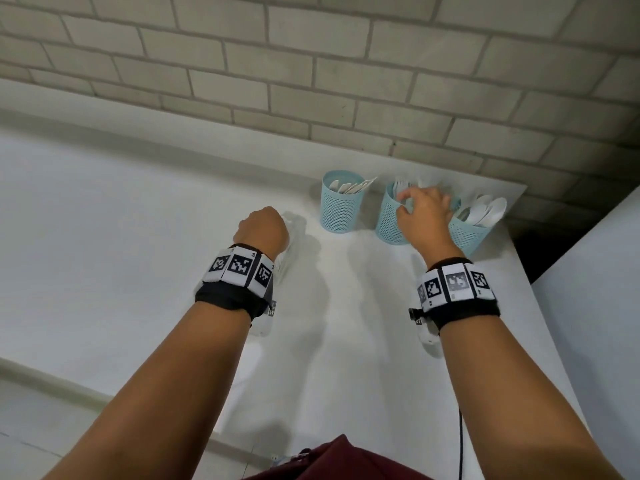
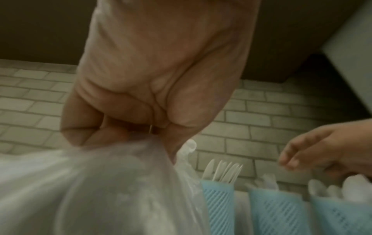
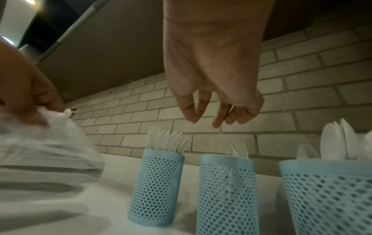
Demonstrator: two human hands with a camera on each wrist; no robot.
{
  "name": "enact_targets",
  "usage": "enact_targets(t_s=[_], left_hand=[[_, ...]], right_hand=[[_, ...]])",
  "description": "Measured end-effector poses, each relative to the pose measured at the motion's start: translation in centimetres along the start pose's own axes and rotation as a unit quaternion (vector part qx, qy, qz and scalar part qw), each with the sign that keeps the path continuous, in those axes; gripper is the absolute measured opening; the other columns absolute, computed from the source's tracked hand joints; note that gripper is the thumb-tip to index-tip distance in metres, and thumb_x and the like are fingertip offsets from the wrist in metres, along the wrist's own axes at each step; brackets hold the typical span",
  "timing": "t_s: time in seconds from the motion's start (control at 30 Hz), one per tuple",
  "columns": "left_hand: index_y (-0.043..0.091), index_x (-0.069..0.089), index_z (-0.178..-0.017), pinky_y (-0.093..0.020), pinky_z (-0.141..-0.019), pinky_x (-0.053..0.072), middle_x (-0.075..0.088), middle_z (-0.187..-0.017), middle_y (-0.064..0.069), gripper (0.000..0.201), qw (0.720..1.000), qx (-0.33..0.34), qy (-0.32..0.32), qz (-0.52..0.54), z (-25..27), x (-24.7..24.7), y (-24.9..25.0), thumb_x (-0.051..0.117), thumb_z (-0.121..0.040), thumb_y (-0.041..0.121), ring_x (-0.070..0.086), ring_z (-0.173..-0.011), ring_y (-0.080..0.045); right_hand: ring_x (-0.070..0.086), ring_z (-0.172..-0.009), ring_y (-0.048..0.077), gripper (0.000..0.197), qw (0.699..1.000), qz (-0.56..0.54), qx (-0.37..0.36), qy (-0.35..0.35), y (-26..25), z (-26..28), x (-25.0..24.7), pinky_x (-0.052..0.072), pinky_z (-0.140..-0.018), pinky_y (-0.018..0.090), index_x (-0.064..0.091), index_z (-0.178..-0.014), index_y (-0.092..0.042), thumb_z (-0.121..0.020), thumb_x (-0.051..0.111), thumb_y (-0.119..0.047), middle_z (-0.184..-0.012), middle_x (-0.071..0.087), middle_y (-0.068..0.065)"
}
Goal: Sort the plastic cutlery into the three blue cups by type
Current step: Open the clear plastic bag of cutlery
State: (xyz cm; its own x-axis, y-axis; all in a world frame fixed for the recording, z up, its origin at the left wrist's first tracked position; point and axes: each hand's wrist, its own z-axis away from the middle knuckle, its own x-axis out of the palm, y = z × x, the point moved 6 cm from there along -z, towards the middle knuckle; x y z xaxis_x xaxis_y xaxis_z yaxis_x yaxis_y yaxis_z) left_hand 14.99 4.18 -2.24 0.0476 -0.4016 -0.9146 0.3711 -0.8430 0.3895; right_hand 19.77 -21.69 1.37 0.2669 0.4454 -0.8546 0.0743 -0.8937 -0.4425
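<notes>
Three blue mesh cups stand in a row by the wall. The left cup (image 1: 342, 206) (image 3: 157, 187) holds white knives (image 3: 167, 141). White forks (image 3: 238, 151) fill the middle cup (image 1: 391, 220) (image 3: 227, 195), and white spoons (image 1: 485, 211) the right cup (image 1: 472, 233) (image 3: 330, 198). My right hand (image 1: 403, 202) (image 3: 203, 119) hovers just above the fork cup, fingers hanging loosely, with nothing in them. To the left of the cups, my left hand (image 1: 264, 227) (image 2: 120, 132) is a fist gripping the gathered top of a clear plastic bag (image 1: 289, 251) (image 2: 100, 190). What is in the bag is hidden by blur.
The white table (image 1: 346, 323) meets a grey brick wall (image 1: 346, 81) at the back. Its right edge runs just past the spoon cup, with a dark gap and a white panel (image 1: 595, 289) beyond. A black cable (image 1: 460, 445) hangs at the front edge.
</notes>
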Motion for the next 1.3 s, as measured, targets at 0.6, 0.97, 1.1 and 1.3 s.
enact_targets(t_s=[0.6, 0.97, 1.1, 1.3], left_hand=[[0.017, 0.068, -0.086, -0.043, -0.084, 0.050, 0.067, -0.095, -0.005, 0.015, 0.924, 0.323, -0.106, 0.173, 6.2, 6.8, 14.2, 0.063, -0.079, 0.004, 0.062, -0.091, -0.028], [0.016, 0.046, -0.122, -0.040, -0.099, 0.033, 0.035, -0.130, -0.010, 0.079, 0.989, 0.143, -0.030, 0.016, 5.9, 5.9, 11.5, 0.081, -0.060, 0.050, 0.033, -0.122, -0.030], [0.023, 0.052, -0.121, -0.040, -0.100, 0.031, 0.043, -0.132, -0.005, 0.066, 0.978, 0.172, -0.105, -0.047, 6.1, 6.4, 12.2, 0.073, -0.068, 0.056, 0.032, -0.128, -0.029], [0.026, 0.057, -0.120, -0.039, -0.094, 0.030, 0.052, -0.128, 0.002, 0.048, 0.973, 0.216, -0.085, -0.004, 7.3, 7.4, 13.3, 0.061, -0.081, 0.054, 0.035, -0.125, -0.024]], right_hand=[[0.059, -0.083, 0.014, 0.031, 0.945, -0.317, 0.073, -0.008, 3.4, 4.5, 0.5, 0.040, -0.068, 0.016, 0.067, -0.098, -0.008, -0.099, 0.041, -0.025, -0.084, 0.068, 0.004], [0.042, -0.055, 0.009, 0.042, 0.954, -0.228, 0.086, -0.177, 5.7, 7.0, 2.2, 0.033, -0.056, 0.022, 0.051, -0.060, -0.014, -0.085, 0.063, -0.045, -0.058, 0.046, -0.004], [0.038, -0.052, 0.011, 0.043, 0.956, -0.211, 0.072, -0.189, 5.4, 6.8, 2.7, 0.032, -0.055, 0.022, 0.043, -0.055, -0.016, -0.087, 0.063, -0.037, -0.056, 0.042, -0.003], [0.053, -0.066, 0.008, 0.019, 0.922, -0.357, 0.097, -0.116, 6.2, 6.6, 1.3, 0.044, -0.062, 0.018, 0.065, -0.082, -0.001, -0.087, 0.065, -0.019, -0.072, 0.059, -0.002]])
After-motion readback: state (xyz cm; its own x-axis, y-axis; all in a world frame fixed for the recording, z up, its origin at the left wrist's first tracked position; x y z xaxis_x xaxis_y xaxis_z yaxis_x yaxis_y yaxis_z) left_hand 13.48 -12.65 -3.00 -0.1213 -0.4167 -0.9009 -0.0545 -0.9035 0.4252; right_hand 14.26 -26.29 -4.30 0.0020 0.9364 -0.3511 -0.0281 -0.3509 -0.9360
